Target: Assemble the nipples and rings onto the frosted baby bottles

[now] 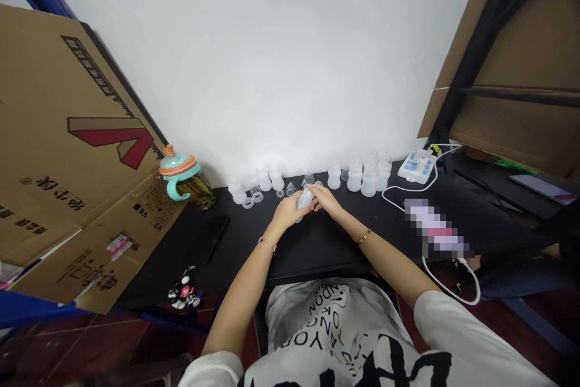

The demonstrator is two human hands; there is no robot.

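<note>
Near the middle of the black table, a translucent white baby bottle (304, 198) is held tilted between both hands. My left hand (286, 211) wraps round its body. The fingers of my right hand (327, 201) close on its upper end; what exactly they pinch there is too small to make out. Just behind my hands lie clear bottle nipples (290, 189) and collar rings (257, 196). A few bottle bodies (236, 191) stand to the left of them. Several bottles with nipples fitted (355, 177) stand in a group to the right, against the wall.
A teal-lidded drink jug (185, 179) stands at the table's left, by a large cardboard sheet (90, 133). A dark phone (212, 239) with a doll charm (184, 290) lies in front. At right are a white power strip (417, 166), its cable and a blurred-out object (435, 225).
</note>
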